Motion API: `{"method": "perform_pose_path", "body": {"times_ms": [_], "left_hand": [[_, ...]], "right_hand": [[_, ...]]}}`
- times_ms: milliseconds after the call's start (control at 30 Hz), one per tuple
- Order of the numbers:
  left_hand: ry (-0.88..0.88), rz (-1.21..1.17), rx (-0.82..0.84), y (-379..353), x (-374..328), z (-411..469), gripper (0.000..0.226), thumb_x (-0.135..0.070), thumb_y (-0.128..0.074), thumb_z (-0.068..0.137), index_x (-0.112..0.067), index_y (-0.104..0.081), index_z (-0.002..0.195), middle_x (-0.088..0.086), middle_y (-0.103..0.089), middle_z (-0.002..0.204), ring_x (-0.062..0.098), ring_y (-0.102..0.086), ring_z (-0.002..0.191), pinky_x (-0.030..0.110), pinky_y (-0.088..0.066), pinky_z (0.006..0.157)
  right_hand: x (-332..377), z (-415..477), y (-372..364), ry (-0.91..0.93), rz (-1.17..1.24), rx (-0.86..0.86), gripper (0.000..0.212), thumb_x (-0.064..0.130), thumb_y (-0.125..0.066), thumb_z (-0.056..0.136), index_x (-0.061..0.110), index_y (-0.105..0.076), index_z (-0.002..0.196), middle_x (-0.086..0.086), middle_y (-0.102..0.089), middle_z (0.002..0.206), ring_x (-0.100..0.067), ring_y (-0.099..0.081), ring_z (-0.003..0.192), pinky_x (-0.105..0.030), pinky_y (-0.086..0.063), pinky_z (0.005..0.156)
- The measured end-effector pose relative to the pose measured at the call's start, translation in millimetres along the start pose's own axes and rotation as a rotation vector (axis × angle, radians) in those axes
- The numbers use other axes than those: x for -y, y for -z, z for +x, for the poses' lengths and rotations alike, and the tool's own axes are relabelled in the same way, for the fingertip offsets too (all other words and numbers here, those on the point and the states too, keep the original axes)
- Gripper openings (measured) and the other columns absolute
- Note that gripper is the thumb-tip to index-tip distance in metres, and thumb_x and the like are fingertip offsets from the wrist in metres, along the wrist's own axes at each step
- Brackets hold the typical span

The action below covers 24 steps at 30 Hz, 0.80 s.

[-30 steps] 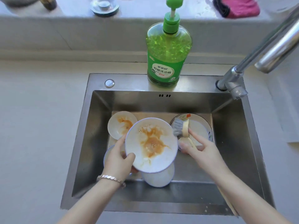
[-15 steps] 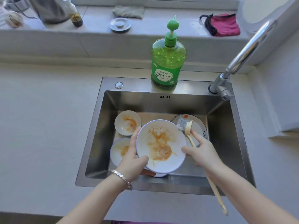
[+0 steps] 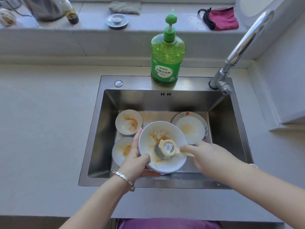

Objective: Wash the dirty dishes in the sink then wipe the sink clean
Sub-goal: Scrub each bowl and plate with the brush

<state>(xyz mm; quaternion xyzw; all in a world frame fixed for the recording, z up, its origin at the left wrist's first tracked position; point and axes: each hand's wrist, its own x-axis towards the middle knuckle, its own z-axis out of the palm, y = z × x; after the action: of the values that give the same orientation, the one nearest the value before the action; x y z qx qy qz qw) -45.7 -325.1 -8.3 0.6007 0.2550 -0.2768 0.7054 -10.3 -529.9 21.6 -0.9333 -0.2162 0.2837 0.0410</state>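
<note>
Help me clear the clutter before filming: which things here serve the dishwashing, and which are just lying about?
For the job: left hand gripping the stained plate, right hand holding the brush, small bowl, pale plate, patterned plate, sink, soap bottle, faucet.

Lying about, on the ledge: metal strainer, grey cloth, pink cloth, small dark bottle.

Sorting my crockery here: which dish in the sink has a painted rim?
The back-right plate in the sink: leaves and red marks ring its rim. The held plate, back-left bowl and front-left bowl have plain rims.
</note>
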Motion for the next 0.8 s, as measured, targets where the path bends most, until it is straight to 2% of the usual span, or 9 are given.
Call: {"method": "perform_pose_path", "body": {"times_ms": [133, 233, 267, 333, 433, 533, 633, 733, 800], "left_hand": [[-0.01, -0.035, -0.009, 8.7, -2.4, -2.8, 0.085, 0.012, -0.031, 0.081, -0.066, -0.039, 0.114, -0.014, -0.054, 0.109, 0.026, -0.066, 0.084, 0.036, -0.056, 0.052], [-0.018, -0.037, -0.002, 8.8, -0.7, -4.6, 0.086, 0.012, -0.033, 0.081, -0.068, -0.04, 0.112, -0.016, -0.056, 0.107, 0.02, -0.068, 0.08, 0.039, -0.056, 0.054], [-0.022, -0.02, 0.001, 5.6, 0.8, -5.3, 0.086, 0.011, -0.036, 0.081, -0.07, -0.04, 0.11, -0.015, -0.057, 0.108, 0.019, -0.069, 0.079, 0.04, -0.057, 0.054], [-0.026, 0.002, 0.017, -1.6, 4.6, -7.1, 0.085, 0.008, -0.04, 0.08, -0.073, -0.041, 0.104, -0.012, -0.058, 0.111, 0.021, -0.07, 0.08, 0.043, -0.057, 0.055], [-0.002, -0.062, 0.027, -2.3, 5.9, -7.1, 0.083, 0.007, -0.036, 0.075, -0.068, -0.041, 0.111, -0.012, -0.056, 0.11, 0.019, -0.071, 0.073, 0.045, -0.056, 0.057], [-0.013, -0.069, -0.031, 3.9, 1.4, -6.0, 0.086, 0.012, -0.031, 0.077, -0.063, -0.038, 0.119, -0.012, -0.051, 0.113, 0.026, -0.066, 0.085, 0.045, -0.056, 0.056], [-0.02, 0.009, -0.043, -2.6, 2.8, -8.6, 0.087, 0.012, -0.039, 0.081, -0.069, -0.036, 0.114, -0.008, -0.052, 0.116, 0.029, -0.061, 0.095, 0.044, -0.056, 0.053], [0.014, -0.066, -0.021, -2.0, 3.2, -8.4, 0.085, 0.012, -0.034, 0.079, -0.063, -0.037, 0.12, -0.009, -0.053, 0.115, 0.03, -0.065, 0.088, 0.046, -0.056, 0.055], [0.001, -0.066, -0.045, 2.8, -0.7, -7.9, 0.085, 0.012, -0.032, 0.078, -0.06, -0.036, 0.123, -0.01, -0.051, 0.117, 0.028, -0.061, 0.094, 0.048, -0.056, 0.055]], "right_hand": [[-0.4, -15.1, 6.1, -0.073, -0.258, -0.071, 0.062, 0.018, -0.039, 0.091, 0.052, -0.016, 0.139, 0.002, -0.03, 0.069, -0.018, -0.027, 0.05, -0.027, -0.015, 0.044], [13.0, -25.4, 5.1, 0.043, -0.243, -0.14, 0.068, 0.023, -0.071, 0.067, 0.05, -0.05, 0.125, 0.002, -0.021, 0.062, -0.017, -0.01, 0.042, -0.023, 0.001, 0.043], [22.4, -25.5, 3.8, 0.105, -0.194, -0.1, 0.066, 0.023, -0.072, 0.065, 0.05, -0.052, 0.123, 0.004, -0.023, 0.066, -0.02, -0.013, 0.043, -0.023, 0.0, 0.043], [34.6, -18.1, -4.3, 0.155, -0.025, -0.058, 0.061, 0.023, -0.049, 0.085, 0.054, -0.032, 0.134, 0.006, -0.025, 0.073, -0.025, -0.032, 0.055, -0.029, -0.016, 0.046], [16.2, 3.0, 3.8, -0.016, 0.072, -0.041, 0.053, 0.022, -0.036, 0.093, 0.056, -0.031, 0.133, 0.001, -0.048, 0.089, -0.028, -0.054, 0.088, -0.029, -0.032, 0.064], [11.4, -5.9, -2.0, -0.045, 0.216, -0.015, 0.05, 0.019, -0.034, 0.092, 0.052, -0.043, 0.129, -0.001, -0.065, 0.105, -0.025, -0.057, 0.094, -0.03, -0.036, 0.065], [39.1, -11.1, -11.6, 0.053, 0.354, 0.053, 0.047, 0.023, -0.034, 0.093, 0.055, -0.044, 0.126, -0.003, -0.064, 0.115, -0.025, -0.056, 0.102, -0.029, -0.037, 0.069], [19.6, 6.6, -6.6, -0.091, 0.339, -0.006, 0.046, 0.021, -0.035, 0.094, 0.052, -0.047, 0.126, -0.002, -0.063, 0.12, -0.026, -0.056, 0.106, -0.032, -0.046, 0.08], [13.4, -0.4, -10.9, -0.102, 0.339, 0.002, 0.045, 0.022, -0.034, 0.094, 0.051, -0.048, 0.126, 0.0, -0.064, 0.116, -0.023, -0.056, 0.096, -0.029, -0.045, 0.074]]}}
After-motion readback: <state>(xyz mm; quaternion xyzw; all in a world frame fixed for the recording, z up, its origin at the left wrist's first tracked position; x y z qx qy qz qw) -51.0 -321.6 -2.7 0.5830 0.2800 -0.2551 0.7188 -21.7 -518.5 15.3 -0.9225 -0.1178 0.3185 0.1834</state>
